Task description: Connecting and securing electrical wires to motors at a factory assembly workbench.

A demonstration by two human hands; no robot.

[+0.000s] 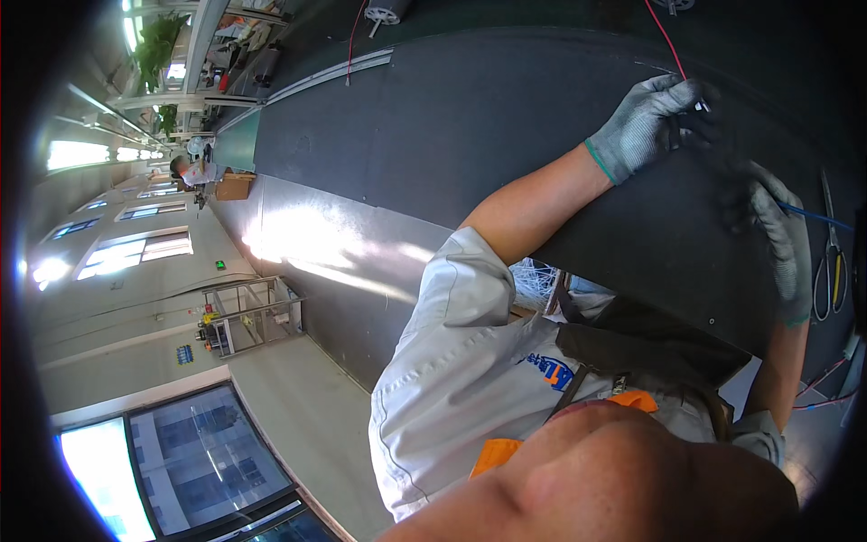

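Grey work gloves with green cuffs cover both my hands. Over the dark work surface (pixel 433 126), my left hand (pixel 639 126) pinches the end of a red wire (pixel 666 38), where a small white tip shows by the fingers. The wire runs up to a round metal part (pixel 673 4) at the top edge. Farther right, my right hand (pixel 782 237) has its fingers bent around a blue cord (pixel 820 216) that comes in from the right; its fingertips are dark and blurred. Scissors (pixel 823 271) lie just beyond this hand.
A cylindrical metal part (pixel 386 11) with a shaft and a red wire sits at the far edge. Clear thin strips (pixel 535 282) fill a container below the table edge near my body. A metal-frame cart (pixel 257 316), a cardboard box (pixel 235 186) and another person (pixel 194 170) are at left.
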